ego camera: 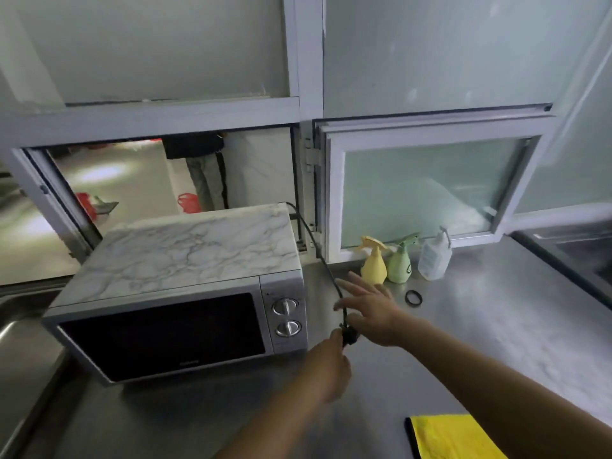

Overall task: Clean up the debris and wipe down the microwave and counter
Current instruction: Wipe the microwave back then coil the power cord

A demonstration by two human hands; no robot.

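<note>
The worktop (480,326) carries the microwave (185,293) at its left end, door closed, beside the sink. A yellow cloth (453,437) lies at the front edge. The right hand (371,309) is spread flat over the cord (326,270). The left hand (331,362) pinches the plug (349,336) (unplugged, evidently). Tugging the cord could sweep it into the bottles (400,261) at the back edge and topple them.

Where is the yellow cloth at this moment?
In the head view, the yellow cloth lies flat on the steel counter at the bottom right, under the right forearm, in front of the spray bottles and away from the microwave.
</note>
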